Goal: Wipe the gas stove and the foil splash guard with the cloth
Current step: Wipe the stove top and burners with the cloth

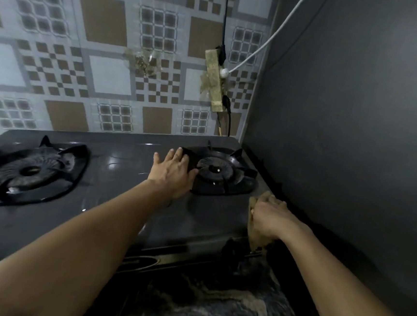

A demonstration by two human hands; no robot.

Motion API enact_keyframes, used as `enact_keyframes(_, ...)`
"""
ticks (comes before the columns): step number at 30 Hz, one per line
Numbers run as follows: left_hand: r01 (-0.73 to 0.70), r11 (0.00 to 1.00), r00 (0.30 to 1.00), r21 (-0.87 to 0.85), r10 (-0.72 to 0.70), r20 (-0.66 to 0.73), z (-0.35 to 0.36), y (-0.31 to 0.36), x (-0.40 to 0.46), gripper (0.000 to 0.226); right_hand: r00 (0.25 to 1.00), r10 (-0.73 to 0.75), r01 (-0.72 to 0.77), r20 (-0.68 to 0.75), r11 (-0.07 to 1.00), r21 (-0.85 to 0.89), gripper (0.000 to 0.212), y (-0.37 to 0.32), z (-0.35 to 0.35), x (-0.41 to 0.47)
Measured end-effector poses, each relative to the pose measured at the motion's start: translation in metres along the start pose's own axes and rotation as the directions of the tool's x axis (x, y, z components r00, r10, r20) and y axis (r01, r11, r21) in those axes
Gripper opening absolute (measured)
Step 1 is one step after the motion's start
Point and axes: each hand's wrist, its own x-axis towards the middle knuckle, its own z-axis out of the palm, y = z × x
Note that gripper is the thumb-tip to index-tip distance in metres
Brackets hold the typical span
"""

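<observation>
A dark two-burner gas stove [126, 165] fills the counter, with one burner at the left [28, 170] and one at the right [217, 170]. My left hand [173, 172] lies flat with fingers apart on the stove top, its fingertips touching the left edge of the right burner's grate. My right hand [270, 218] is closed on a tan cloth [254, 227], pressing it on the stove's right front corner. The patterned foil splash guard [104, 73] covers the back wall, with a stained patch [145, 63] near its middle.
A grimy power strip [215, 80] with a black cable and a white cable hangs on the wall above the right burner. A plain grey panel [344, 119] rises right beside the stove. Marbled countertop [214, 307] runs in front.
</observation>
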Motion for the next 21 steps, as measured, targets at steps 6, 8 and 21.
enact_keyframes(6,0.098,0.986,0.995,-0.138,-0.092,0.049,-0.019,-0.039,-0.081,0.054,0.98,-0.199,0.199,-0.017,0.98,0.0,0.064,-0.082,0.026,-0.059)
enact_keyframes(8,0.137,0.982,0.99,-0.127,-0.131,0.052,-0.023,-0.056,-0.106,0.051,0.981,-0.171,0.178,-0.09,0.982,0.066,0.058,-0.093,0.034,-0.064)
enact_keyframes(21,0.441,0.897,0.897,-0.038,-0.442,-0.012,-0.029,-0.184,-0.213,0.052,0.776,-0.588,0.62,-0.23,0.777,0.107,0.051,-0.252,0.045,-0.081)
